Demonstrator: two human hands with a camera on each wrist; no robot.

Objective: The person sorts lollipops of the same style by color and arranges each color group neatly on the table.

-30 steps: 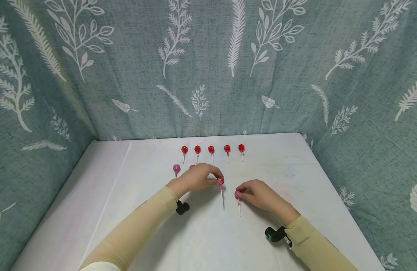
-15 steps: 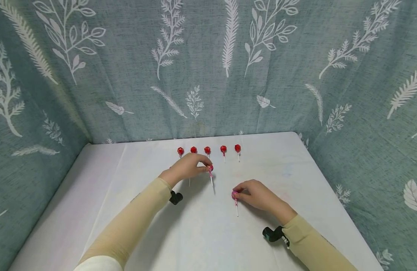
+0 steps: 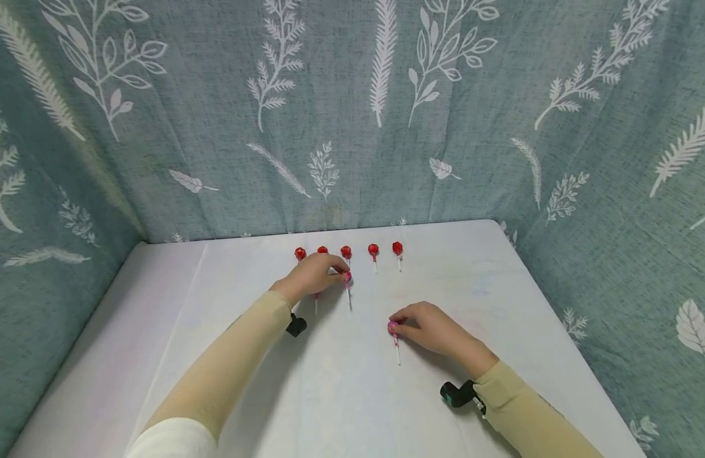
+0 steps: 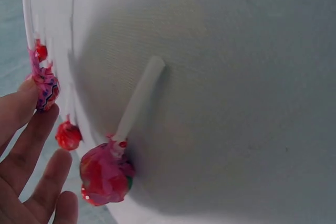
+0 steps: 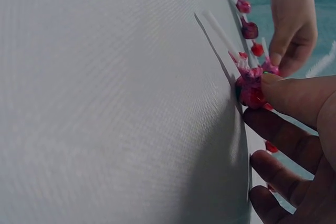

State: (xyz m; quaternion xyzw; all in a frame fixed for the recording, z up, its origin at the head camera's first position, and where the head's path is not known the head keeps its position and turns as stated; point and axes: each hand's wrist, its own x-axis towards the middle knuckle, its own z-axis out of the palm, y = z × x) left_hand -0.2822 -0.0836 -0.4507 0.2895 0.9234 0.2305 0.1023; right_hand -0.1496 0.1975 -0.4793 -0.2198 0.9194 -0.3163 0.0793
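Pinched between the thumb and index finger of my left hand [image 3: 312,275] is a pink-wrapped lollipop [image 3: 348,278], its white stick pointing toward me. In the left wrist view that lollipop [image 4: 46,90] is at the left edge. Another pink-wrapped lollipop [image 4: 107,174] lies beside this hand; the head view shows only its stick [image 3: 316,305]. Nearer and to the right, my right hand [image 3: 429,327] holds a pink-wrapped lollipop [image 3: 393,327] by its head. Its wrapper [image 5: 251,90] shows under the thumb in the right wrist view.
Several red lollipops stand in a row at the back of the white table [image 3: 352,394], including the rightmost red lollipop [image 3: 397,248]. My left hand partly covers some of them. A patterned green curtain [image 3: 341,114] surrounds the back and sides.
My left hand has carried its lollipop left and farther back, close to the red row, then slowed. My right hand has stayed nearly in place with its lollipop. The head view has shifted slightly.
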